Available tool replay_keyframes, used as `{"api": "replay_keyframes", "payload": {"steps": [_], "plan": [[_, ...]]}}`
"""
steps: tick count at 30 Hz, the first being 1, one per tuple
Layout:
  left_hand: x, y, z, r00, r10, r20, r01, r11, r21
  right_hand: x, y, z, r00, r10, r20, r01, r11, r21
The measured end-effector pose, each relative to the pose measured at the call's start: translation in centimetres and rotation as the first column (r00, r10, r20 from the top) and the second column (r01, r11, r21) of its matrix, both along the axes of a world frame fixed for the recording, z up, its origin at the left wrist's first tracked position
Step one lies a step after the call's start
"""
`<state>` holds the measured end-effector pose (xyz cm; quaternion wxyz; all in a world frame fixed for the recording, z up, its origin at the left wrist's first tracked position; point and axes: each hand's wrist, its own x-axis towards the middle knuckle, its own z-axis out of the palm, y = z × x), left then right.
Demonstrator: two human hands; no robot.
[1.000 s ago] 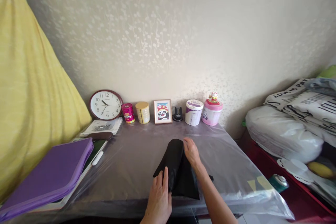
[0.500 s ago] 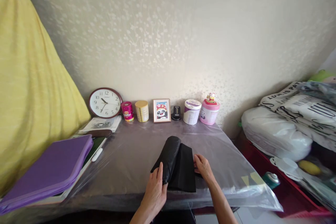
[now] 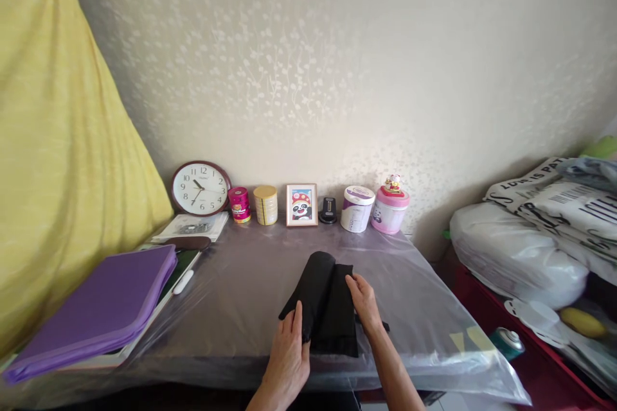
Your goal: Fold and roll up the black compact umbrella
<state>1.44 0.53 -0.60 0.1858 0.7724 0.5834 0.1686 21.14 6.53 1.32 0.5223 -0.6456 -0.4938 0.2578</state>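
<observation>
On the table's front half lies a black, soft-looking roll point(image 3: 315, 286), its far end tilted to the right. A flat black flap point(image 3: 337, 321) of the same material spreads from its right side; I cannot tell exactly what the item is. My left hand point(image 3: 289, 343) grips the near left part of the roll, thumb and fingers around its lower end. At the flap's upper right edge, my right hand point(image 3: 361, 298) pinches the material between thumb and fingers. A small dark strap-like piece point(image 3: 385, 326) shows beside my right wrist, partly hidden by it.
Along the wall stand a clock point(image 3: 201, 188), a magenta tin point(image 3: 240, 205), a yellow-lidded can point(image 3: 265, 205), a framed panda picture point(image 3: 301, 205) and two tubs point(image 3: 357, 209). Purple folders point(image 3: 96, 308) lie left. Right of the plastic-covered table point(image 3: 231, 308) are bags point(image 3: 511, 250) and a spray can point(image 3: 507, 341).
My right hand has moved up and slightly left onto the flap's upper right edge. My left hand stays on the roll. The whole view has shifted slightly.
</observation>
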Motion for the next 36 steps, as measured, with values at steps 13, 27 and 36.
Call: {"api": "replay_keyframes", "payload": {"steps": [13, 27, 36], "plan": [[0.0, -0.5, 0.2, 0.997, 0.014, -0.076, -0.009, 0.998, 0.066, -5.4, 3.4, 1.7, 0.999, 0.044, 0.032, -0.042, 0.997, -0.068], [-0.2, -0.3, -0.4, 0.995, 0.026, -0.095, -0.016, 0.995, 0.103, -8.1, 4.1, 2.5, 0.884, 0.191, 0.428, -0.056, 0.949, -0.309], [-0.5, -0.1, -1.2, 0.990, 0.047, -0.133, -0.033, 0.994, 0.103, -9.2, 3.4, 2.5, 0.821, 0.293, 0.489, -0.186, 0.949, -0.256]]}}
